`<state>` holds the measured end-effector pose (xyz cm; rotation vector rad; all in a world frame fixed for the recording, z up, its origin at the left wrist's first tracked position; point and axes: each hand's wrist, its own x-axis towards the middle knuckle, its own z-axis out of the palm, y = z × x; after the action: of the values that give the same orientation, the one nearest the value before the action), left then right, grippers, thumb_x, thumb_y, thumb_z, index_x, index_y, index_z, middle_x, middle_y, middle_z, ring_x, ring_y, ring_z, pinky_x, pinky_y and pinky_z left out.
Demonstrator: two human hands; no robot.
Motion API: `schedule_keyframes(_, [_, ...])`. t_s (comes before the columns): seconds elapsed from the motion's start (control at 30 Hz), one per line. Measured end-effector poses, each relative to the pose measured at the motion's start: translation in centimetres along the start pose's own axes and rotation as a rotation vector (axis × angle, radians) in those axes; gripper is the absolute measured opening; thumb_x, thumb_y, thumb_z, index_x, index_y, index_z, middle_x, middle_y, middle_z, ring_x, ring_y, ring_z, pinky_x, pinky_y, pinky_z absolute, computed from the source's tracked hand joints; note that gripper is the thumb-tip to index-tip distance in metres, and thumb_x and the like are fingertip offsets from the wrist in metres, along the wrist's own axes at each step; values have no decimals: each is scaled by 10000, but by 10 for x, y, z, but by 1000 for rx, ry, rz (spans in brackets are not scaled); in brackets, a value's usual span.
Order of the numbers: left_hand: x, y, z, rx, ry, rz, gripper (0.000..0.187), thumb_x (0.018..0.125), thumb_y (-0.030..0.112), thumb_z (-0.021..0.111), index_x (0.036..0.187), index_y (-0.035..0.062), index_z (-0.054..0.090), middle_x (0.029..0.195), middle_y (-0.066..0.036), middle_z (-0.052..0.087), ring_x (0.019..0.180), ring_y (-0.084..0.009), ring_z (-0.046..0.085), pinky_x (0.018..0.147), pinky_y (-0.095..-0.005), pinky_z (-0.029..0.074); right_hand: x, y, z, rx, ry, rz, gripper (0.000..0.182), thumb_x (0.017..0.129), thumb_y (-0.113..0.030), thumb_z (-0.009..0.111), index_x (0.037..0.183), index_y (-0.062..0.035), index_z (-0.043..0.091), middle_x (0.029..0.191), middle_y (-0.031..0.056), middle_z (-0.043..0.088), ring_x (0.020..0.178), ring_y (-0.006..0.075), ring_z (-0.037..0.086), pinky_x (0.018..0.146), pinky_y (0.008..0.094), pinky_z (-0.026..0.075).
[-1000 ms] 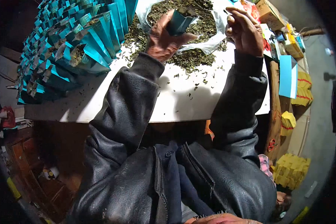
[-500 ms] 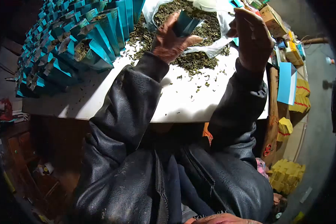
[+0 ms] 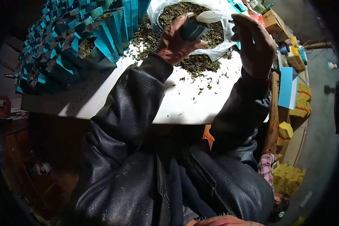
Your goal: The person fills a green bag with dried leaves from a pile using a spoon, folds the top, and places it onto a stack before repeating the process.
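My left hand (image 3: 175, 43) is wrapped round a small teal bag (image 3: 192, 30), held above the leaf pile with its mouth up. A pale, oval spoon (image 3: 209, 16) is at the bag's mouth. Its handle runs to my right hand (image 3: 257, 47), whose fingers are bent around the end; the grip itself is partly hidden. Beneath and behind the bag, dark dried leaves (image 3: 179, 14), which look like tea, fill an open clear plastic bag (image 3: 218, 52). More loose leaves (image 3: 199, 66) have spilled onto the white table (image 3: 184, 109).
Rows of upright teal bags (image 3: 105, 47), several with leaves showing at the top, crowd the table's left. Right of the table are a light-blue box (image 3: 288, 88), yellow bundles (image 3: 302, 100) and a cardboard box (image 3: 275, 22). A person in a checked sleeve (image 3: 266, 167) is at lower right.
The spoon, earlier carrying leaves over the bag, now shows its pale bowl at the bag's mouth. My left hand and bag have shifted slightly right and down. A checked sleeve has come into fuller view.
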<state>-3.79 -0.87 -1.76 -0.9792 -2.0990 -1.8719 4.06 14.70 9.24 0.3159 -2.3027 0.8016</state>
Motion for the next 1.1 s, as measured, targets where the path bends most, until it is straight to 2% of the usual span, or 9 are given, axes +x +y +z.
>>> schedule_keyframes(0.17, [-1, 0, 5, -428, 28, -102, 701, 645, 282, 825, 1204, 56, 467, 1080, -76, 576, 977, -176, 572, 879, -291, 475, -1, 4, 21, -95, -188, -265, 132, 800, -13, 618, 931, -30, 625, 853, 111, 643, 754, 233, 652, 623, 304, 525])
schedule_keyframes(0.3, [2, -4, 2, -18, -9, 18, 712, 659, 259, 820, 1233, 51, 452, 1106, -94, 573, 994, -179, 565, 891, -298, 469, 0, 2, 14, -68, -24, -175, 142, 803, -17, 621, 944, -31, 624, 835, 122, 639, 732, 252, 650, 619, 292, 514])
schedule_keyframes(0.4, [-1, -8, 5, -295, 45, 32, 730, 658, 257, 821, 1245, 45, 443, 1114, -111, 571, 1002, -188, 564, 900, -307, 465, -1, 2, 15, -117, -202, -158, 131, 806, 9, 602, 932, -18, 620, 846, 132, 637, 753, 256, 648, 639, 294, 510])
schedule_keyframes(0.57, [-1, -13, 3, -23, 98, 64, 780, 638, 282, 831, 1250, 17, 426, 1141, -132, 540, 1059, -222, 535, 904, -315, 463, -5, 2, 12, -119, -79, -82, 182, 829, 27, 561, 997, -2, 623, 848, 97, 643, 712, 152, 626, 616, 254, 491])
schedule_keyframes(0.67, [-2, -7, 5, -384, 96, 22, 907, 588, 432, 834, 1255, -6, 403, 1156, -159, 523, 1072, -233, 531, 935, -323, 457, -3, 2, 9, -88, -320, -35, 197, 863, 3, 557, 1048, -16, 622, 820, 68, 649, 672, 102, 602, 599, 221, 479])
schedule_keyframes(0.73, [0, -7, 1, -282, 45, -45, 914, 582, 442, 833, 1258, 1, 403, 1155, -160, 523, 1064, -248, 540, 923, -344, 470, -5, 7, 14, -144, -295, -50, 221, 856, 4, 567, 1069, -19, 620, 864, 65, 653, 694, 102, 614, 616, 216, 488])
schedule_keyframes(0.87, [1, -15, 0, -230, 3, 82, 755, 634, 232, 820, 1213, -37, 418, 1091, -171, 542, 1014, -248, 556, 906, -344, 471, -7, 7, 12, -97, -106, -32, 197, 860, 11, 519, 1021, -18, 630, 813, 65, 641, 656, 111, 597, 583, 234, 480])
schedule_keyframes(0.93, [-3, -15, 4, -424, 79, 22, 814, 614, 353, 834, 1215, -10, 422, 1101, -164, 551, 1036, -252, 561, 925, -360, 478, -7, 6, 14, -214, -312, -26, 196, 864, 11, 513, 1020, -12, 628, 824, 72, 643, 665, 103, 593, 581, 235, 477])
schedule_keyframes(1.1, [-5, -29, 12, -401, 109, 124, 798, 619, 277, 840, 1220, -19, 407, 1062, -154, 573, 1005, -229, 575, 901, -350, 495, -11, 18, 16, -50, -51, 31, 228, 869, -6, 537, 1077, -25, 629, 880, 56, 654, 690, 99, 599, 578, 207, 479])
